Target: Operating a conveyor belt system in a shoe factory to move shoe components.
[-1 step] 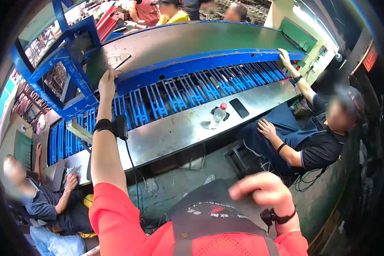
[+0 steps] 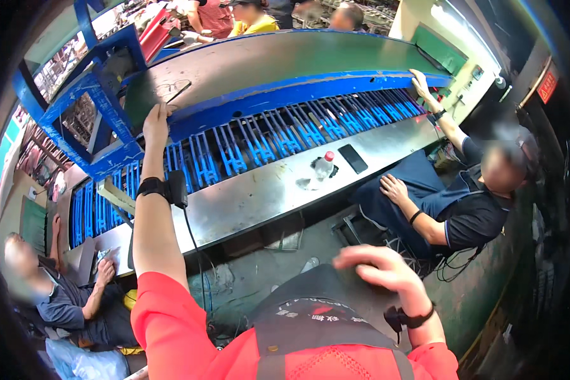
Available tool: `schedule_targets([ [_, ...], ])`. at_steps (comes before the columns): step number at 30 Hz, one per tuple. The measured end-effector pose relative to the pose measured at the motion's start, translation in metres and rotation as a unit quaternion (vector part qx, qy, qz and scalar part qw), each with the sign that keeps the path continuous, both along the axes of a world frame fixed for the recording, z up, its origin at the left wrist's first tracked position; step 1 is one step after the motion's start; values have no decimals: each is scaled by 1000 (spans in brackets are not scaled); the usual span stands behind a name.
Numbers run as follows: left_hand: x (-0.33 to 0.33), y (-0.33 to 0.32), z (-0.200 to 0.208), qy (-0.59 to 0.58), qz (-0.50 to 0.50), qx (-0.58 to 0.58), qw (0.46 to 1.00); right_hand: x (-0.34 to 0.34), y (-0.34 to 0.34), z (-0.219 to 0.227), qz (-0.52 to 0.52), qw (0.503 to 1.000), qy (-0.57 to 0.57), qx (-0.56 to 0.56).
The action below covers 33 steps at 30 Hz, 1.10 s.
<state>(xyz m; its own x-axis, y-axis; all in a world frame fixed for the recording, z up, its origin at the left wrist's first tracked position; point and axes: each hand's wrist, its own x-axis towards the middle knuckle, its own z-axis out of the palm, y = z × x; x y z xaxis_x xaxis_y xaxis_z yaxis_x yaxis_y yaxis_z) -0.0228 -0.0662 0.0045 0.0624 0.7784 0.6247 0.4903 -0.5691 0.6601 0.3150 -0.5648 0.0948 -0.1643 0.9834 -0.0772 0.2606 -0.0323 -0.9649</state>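
My left hand (image 2: 156, 121) reaches forward, its fingers closed over the blue edge (image 2: 215, 109) of the long raised shelf. Beside its fingertips, a pair of eyeglasses (image 2: 171, 87) lies on the green shelf top. My right hand (image 2: 383, 266) is raised in front of my dark apron (image 2: 323, 310), nothing visible in it. Its fingers are bent and partly apart. Below the shelf edge runs a row of blue slotted metal bars (image 2: 259, 142). Nearer me, a clear bottle with a red cap (image 2: 324, 166) stands on the steel counter (image 2: 247, 206), next to a black phone (image 2: 353, 158).
A seated co-worker (image 2: 475, 209) at the right has one hand on the shelf edge. Another co-worker (image 2: 69, 297) sits at the lower left, holding a small object. A blue metal frame (image 2: 85, 120) rises left of my arm. A cable (image 2: 193, 234) hangs from my left wrist.
My right hand has shifted slightly left and up, and its fingers have spread a little. The left hand stays at the shelf edge. The view has shifted slightly.
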Motion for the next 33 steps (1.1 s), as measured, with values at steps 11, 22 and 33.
schedule_targets([
  [11,16,13,4,1,-12,-23,1000,52,-223,-436,-71,901,-175,-390],
  [22,22,8,5,-27,-43,-4,999,54,-191,-408,-80,877,-197,-431],
  [33,24,2,7,-19,0,5,1000,63,-195,-433,-56,885,-233,-399],
])
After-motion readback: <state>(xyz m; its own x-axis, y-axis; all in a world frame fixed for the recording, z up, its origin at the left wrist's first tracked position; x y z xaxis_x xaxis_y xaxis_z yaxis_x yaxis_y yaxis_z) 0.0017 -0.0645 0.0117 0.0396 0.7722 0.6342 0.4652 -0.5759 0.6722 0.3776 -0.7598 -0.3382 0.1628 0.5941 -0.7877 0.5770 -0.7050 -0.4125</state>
